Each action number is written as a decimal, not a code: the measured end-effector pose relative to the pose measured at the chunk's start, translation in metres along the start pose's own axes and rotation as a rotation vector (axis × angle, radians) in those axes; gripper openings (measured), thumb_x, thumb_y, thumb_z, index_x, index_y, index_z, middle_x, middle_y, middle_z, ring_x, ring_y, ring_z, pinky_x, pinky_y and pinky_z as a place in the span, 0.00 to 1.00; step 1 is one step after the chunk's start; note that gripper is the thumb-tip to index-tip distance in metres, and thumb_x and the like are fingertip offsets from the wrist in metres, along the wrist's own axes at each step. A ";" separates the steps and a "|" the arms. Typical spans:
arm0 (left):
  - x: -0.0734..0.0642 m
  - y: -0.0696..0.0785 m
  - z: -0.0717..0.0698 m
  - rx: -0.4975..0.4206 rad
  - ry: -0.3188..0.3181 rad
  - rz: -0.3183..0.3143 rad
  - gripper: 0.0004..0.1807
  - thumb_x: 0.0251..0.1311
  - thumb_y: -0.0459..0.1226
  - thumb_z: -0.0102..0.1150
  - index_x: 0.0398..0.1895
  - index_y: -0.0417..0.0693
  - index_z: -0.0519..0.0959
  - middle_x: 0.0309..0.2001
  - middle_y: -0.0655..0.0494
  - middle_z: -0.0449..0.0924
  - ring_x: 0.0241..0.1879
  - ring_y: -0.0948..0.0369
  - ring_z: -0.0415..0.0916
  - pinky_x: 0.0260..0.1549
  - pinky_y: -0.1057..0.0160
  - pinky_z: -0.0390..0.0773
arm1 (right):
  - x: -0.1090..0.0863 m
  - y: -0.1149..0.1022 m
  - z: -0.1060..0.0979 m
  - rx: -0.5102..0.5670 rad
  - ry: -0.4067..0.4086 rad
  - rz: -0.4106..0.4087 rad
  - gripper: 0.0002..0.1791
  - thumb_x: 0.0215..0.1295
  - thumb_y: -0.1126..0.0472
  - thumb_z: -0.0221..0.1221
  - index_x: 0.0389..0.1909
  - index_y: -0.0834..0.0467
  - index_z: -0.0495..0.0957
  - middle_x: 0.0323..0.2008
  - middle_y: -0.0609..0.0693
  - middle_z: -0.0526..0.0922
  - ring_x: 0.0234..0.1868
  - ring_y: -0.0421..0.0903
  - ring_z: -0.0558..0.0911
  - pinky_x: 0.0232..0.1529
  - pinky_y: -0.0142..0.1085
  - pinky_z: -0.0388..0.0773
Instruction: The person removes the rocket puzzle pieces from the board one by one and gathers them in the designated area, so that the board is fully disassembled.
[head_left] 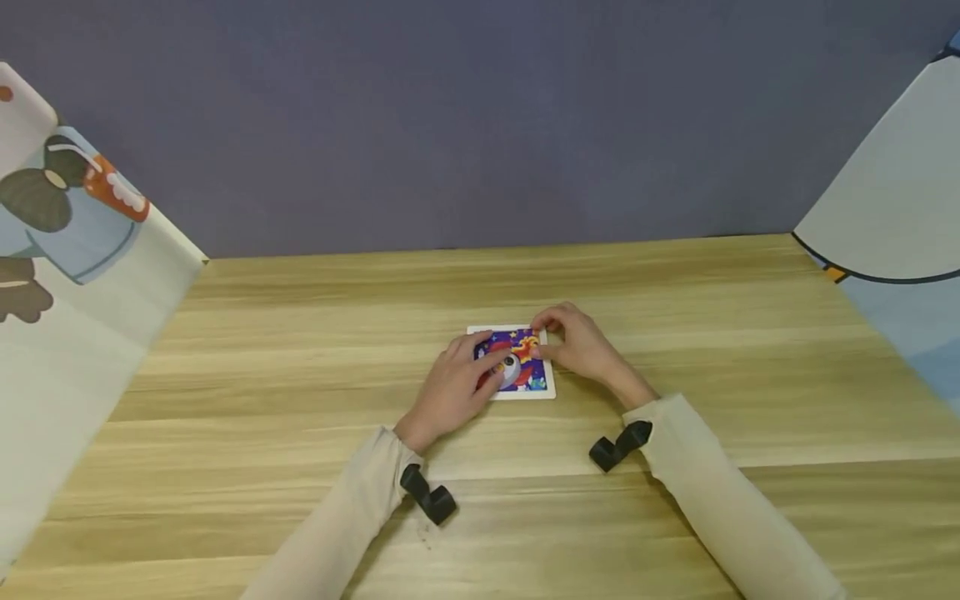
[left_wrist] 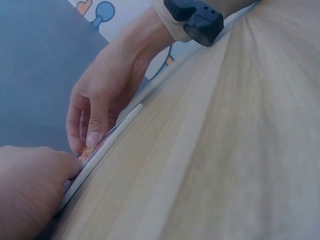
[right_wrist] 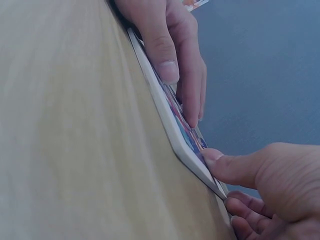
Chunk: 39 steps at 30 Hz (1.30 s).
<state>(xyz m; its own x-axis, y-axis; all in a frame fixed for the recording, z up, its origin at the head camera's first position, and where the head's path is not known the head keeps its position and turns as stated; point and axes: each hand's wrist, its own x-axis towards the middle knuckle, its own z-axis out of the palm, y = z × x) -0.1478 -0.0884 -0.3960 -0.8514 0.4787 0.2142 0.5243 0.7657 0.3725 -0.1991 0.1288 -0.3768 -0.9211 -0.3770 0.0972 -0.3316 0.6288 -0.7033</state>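
Note:
A small flat picture board [head_left: 550,383] with a white frame lies on the wooden table. Its purple, red and yellow cartoon print looks like a child's puzzle, though no piece seams are clear. My left hand [head_left: 455,382] rests over its left part, fingers extended across the print and covering some of it. At the board's upper right corner, my right hand [head_left: 583,343] pinches the edge. In the right wrist view, the right thumb [right_wrist: 226,165] presses on the print beside the rim, and the other fingers [right_wrist: 248,212] curl at the outer edge.
The wooden table [head_left: 300,333] extends around the board. A dark grey panel [head_left: 480,125] stands behind it, with cartoon-printed panels at the left [head_left: 90,275] and right [head_left: 892,192]. Each wrist wears a black camera mount [head_left: 429,495].

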 end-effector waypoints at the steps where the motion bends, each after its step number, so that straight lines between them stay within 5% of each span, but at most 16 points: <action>1: 0.001 0.000 0.000 0.000 0.003 0.004 0.21 0.68 0.46 0.48 0.62 0.53 0.75 0.68 0.46 0.63 0.67 0.46 0.60 0.63 0.44 0.63 | 0.000 0.000 -0.001 0.002 0.000 0.001 0.19 0.52 0.65 0.68 0.45 0.64 0.78 0.44 0.60 0.76 0.46 0.54 0.74 0.52 0.47 0.73; 19: 0.002 -0.002 -0.003 0.012 0.052 0.041 0.20 0.67 0.44 0.50 0.60 0.50 0.76 0.67 0.49 0.66 0.65 0.48 0.63 0.63 0.46 0.65 | 0.003 -0.002 0.000 0.001 -0.011 -0.017 0.19 0.55 0.66 0.66 0.48 0.65 0.75 0.44 0.59 0.76 0.45 0.54 0.75 0.51 0.46 0.74; 29: -0.001 0.003 0.002 0.017 0.096 0.132 0.17 0.67 0.40 0.52 0.57 0.48 0.78 0.64 0.49 0.71 0.63 0.51 0.67 0.63 0.50 0.67 | -0.001 0.001 0.001 0.052 -0.011 -0.001 0.18 0.54 0.69 0.66 0.46 0.65 0.75 0.39 0.58 0.78 0.42 0.52 0.76 0.46 0.41 0.73; 39: -0.002 0.010 0.005 0.070 0.051 0.187 0.23 0.59 0.29 0.53 0.60 0.47 0.74 0.63 0.50 0.71 0.63 0.54 0.67 0.65 0.55 0.65 | -0.003 -0.002 0.005 0.092 -0.013 -0.026 0.18 0.55 0.71 0.64 0.48 0.67 0.75 0.40 0.59 0.78 0.43 0.52 0.76 0.48 0.42 0.74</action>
<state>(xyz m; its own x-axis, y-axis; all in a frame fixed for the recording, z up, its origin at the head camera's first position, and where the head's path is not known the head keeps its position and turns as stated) -0.1410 -0.0799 -0.3972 -0.7378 0.5946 0.3196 0.6716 0.6943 0.2587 -0.1951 0.1255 -0.3794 -0.9094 -0.4016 0.1081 -0.3351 0.5537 -0.7623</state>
